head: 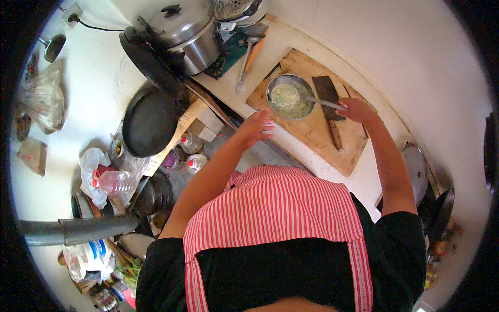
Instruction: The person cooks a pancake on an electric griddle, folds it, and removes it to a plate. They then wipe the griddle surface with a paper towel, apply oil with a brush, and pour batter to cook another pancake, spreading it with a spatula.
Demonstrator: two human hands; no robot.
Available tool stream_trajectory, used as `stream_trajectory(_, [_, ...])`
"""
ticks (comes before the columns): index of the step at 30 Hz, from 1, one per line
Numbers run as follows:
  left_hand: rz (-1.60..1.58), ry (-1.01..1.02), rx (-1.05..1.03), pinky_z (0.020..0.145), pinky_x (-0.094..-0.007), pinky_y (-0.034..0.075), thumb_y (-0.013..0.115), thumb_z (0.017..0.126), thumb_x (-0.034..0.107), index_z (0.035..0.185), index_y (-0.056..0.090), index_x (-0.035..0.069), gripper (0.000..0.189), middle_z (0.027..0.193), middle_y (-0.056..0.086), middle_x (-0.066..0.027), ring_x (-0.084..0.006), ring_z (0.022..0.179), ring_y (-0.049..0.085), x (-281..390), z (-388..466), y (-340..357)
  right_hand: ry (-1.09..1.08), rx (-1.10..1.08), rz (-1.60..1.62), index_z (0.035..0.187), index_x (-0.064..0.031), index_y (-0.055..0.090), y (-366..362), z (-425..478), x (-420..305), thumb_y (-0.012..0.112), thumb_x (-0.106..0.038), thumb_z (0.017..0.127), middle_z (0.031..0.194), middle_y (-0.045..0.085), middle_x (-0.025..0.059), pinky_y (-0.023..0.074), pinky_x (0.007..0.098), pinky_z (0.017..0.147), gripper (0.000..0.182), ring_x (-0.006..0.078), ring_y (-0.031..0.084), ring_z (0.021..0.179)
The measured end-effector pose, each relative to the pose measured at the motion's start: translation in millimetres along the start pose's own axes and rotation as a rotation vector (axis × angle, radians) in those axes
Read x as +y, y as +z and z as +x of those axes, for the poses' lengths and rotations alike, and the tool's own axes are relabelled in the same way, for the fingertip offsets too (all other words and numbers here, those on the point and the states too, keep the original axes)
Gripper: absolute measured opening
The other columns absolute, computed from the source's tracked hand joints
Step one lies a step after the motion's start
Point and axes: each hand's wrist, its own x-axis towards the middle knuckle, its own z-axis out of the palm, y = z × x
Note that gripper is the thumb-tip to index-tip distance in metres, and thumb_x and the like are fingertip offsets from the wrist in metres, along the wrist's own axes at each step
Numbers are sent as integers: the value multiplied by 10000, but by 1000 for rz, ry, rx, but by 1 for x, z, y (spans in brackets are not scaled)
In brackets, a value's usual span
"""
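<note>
My right hand point(356, 110) grips the handle of a metal utensil point(328, 103), whose far end dips into a round metal bowl point(269, 96). Inside the bowl is a pale mixture with green bits point(286, 96). The bowl stands on a wooden cutting board point(312, 134). Right of it a cleaver point(326, 91) with a dark blade and wooden handle lies flat, partly below my right hand. My left hand point(257, 128) is held just off the bowl's lower left side with its fingers apart and nothing in it.
A lidded steel pot point(199, 50), a colander point(234, 8) and a ladle point(246, 58) are at the counter's far left. A black pan point(150, 123) sits left of my left arm, above plastic bottles point(197, 163). Another metal lid or pan point(414, 169) stands beyond my right forearm.
</note>
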Motion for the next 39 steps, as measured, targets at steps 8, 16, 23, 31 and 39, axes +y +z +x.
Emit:
stream_trajectory(8, [-213,-34,69,658,-353,508,490,813,456,1225,279,171,543,966,506,-110,-217,780,554,-17,57,28,17,-199,378,800,-21,516,15,10,26,506,-229,824,624,515,97,407,354,544,209,222,509,587])
stream_trajectory(16, [-318,33,37,659,-380,534,461,852,378,1206,281,127,469,1050,514,-155,-276,790,582,-32,87,23,21,64,85,898,-68,535,-6,-8,17,464,-242,832,813,574,167,426,443,647,200,349,553,755])
stream_trajectory(23, [-313,97,66,660,-382,536,458,860,342,1223,240,149,466,1115,486,-146,-288,879,564,-32,86,28,75,202,-73,895,-89,520,-18,-17,11,452,-235,835,809,573,136,437,437,632,172,332,556,736])
stream_trajectory(31, [-341,135,118,725,-432,511,456,861,335,1230,239,124,477,1145,468,-135,-306,948,539,-34,68,30,-27,134,-90,865,-57,512,3,-29,11,444,-223,836,783,577,155,436,453,571,182,340,567,677])
stream_trajectory(39, [-321,169,238,747,-445,497,466,850,366,1218,286,90,494,1128,482,-134,-294,953,543,-30,10,14,44,-325,628,655,8,527,8,-14,-11,534,-212,784,532,469,65,373,313,471,255,145,455,501])
